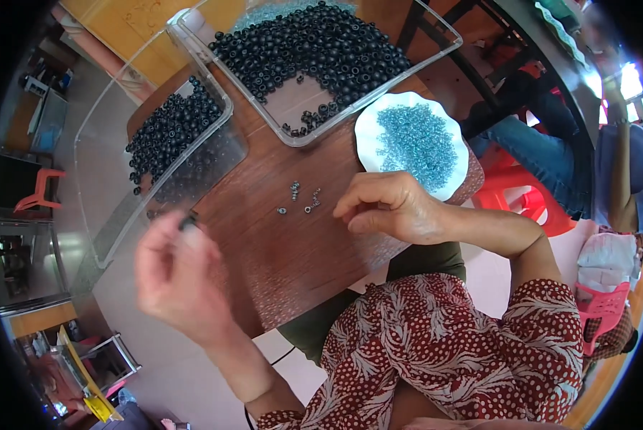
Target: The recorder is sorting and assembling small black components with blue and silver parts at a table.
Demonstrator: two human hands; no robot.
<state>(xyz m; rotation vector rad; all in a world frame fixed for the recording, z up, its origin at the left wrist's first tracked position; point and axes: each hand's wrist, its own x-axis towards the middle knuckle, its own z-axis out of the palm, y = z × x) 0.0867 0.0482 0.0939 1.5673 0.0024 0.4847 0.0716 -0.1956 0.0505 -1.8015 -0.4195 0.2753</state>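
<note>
My left hand point(181, 276), smeared by motion, is raised over the table's left side near the left clear tub. Its fingertips pinch a small black bead point(188, 221). On the right, my right hand point(400, 206) hovers at the lower edge of a scalloped white plate point(364, 136) heaped with tiny blue-green glass beads point(418, 143). Its fingers are curled and pressed together; whatever they hold, if anything, is too small to make out. A few small loose beads point(295, 190) lie on the brown tabletop between my hands.
A large clear tub point(282, 129) of black beads point(321, 50) occupies the far side. Another clear tub point(99, 143) at the left holds more black beads point(174, 122). Beyond the table's right edge are a red stool point(504, 204) and another person's jeans-clad leg point(533, 154).
</note>
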